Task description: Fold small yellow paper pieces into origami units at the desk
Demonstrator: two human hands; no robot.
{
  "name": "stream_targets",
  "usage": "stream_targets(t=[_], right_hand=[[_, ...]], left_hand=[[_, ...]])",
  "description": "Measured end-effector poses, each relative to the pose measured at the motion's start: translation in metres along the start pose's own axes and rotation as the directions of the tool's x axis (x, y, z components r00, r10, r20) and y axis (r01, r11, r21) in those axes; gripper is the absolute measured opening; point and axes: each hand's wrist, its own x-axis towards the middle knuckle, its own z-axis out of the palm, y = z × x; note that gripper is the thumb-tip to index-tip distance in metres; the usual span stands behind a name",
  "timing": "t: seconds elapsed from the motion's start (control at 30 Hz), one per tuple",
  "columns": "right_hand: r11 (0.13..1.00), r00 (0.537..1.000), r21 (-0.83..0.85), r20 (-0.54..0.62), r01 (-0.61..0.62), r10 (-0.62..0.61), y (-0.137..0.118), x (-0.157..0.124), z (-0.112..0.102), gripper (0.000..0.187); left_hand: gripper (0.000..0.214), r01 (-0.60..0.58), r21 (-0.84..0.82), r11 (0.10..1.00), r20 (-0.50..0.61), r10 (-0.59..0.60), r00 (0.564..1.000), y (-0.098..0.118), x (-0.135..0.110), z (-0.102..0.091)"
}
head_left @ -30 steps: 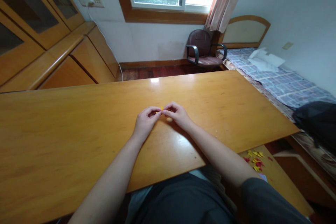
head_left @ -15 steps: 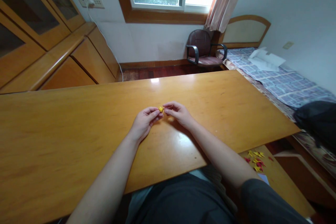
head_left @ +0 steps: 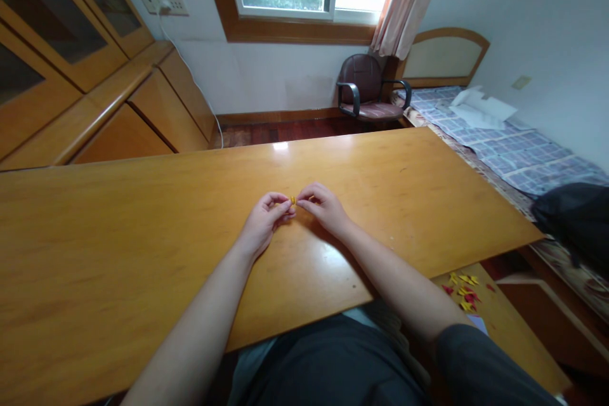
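A tiny yellow folded paper piece (head_left: pixel 293 200) is pinched between the fingertips of both hands just above the wooden table (head_left: pixel 143 216). My left hand (head_left: pixel 262 223) grips it from the left with curled fingers. My right hand (head_left: pixel 322 208) grips it from the right, fingers bent and pressed together. Most of the paper is hidden by the fingertips.
Several small yellow and red paper pieces (head_left: pixel 462 290) lie on a low wooden surface at the lower right. A brown chair (head_left: pixel 365 92) stands under the window, a bed (head_left: pixel 514 146) runs along the right, with a dark bag (head_left: pixel 575 219). Wooden cabinets (head_left: pixel 85 76) fill the left.
The hands stay together at the same spot on the table. The fingertips have shifted slightly on the yellow paper, which showed more half a second ago.
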Motion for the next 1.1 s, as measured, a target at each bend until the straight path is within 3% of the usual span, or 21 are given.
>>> stream_targets(t=[0.13,0.27,0.43,0.67,0.87,1.1], right_hand=[[0.991,0.997,-0.120,-0.045,0.057,-0.063,0.0007,-0.0004,0.0010,0.008],[0.962,0.985,-0.239,-0.081,0.130,-0.153,-0.0001,-0.0016,0.0024,0.008],[0.924,0.974,-0.331,-0.050,0.193,-0.221,-0.0003,-0.0045,0.0039,0.007],[0.912,0.958,-0.293,0.056,0.285,-0.281,0.0047,-0.0037,0.0032,0.011],[0.958,0.974,-0.192,-0.037,0.211,-0.222,0.0042,-0.0011,0.0013,0.006],[0.970,0.987,-0.184,-0.001,0.161,-0.163,0.0048,-0.0006,0.0000,0.004]], left_hand=[[0.034,-0.191,0.178,0.965,-0.075,0.207,0.975,-0.0048,0.0041,-0.0023],[0.020,-0.403,0.456,0.793,-0.026,0.465,0.885,-0.0044,0.0048,-0.0058],[0.022,-0.380,0.508,0.773,0.059,0.409,0.911,-0.0028,0.0009,-0.0034],[0.032,-0.266,0.387,0.883,0.032,0.276,0.961,-0.0046,0.0015,-0.0016],[0.035,-0.222,0.200,0.954,-0.009,0.229,0.973,-0.0047,0.0041,-0.0006],[0.043,-0.267,0.156,0.951,-0.043,0.276,0.960,-0.0055,0.0038,0.0017]])
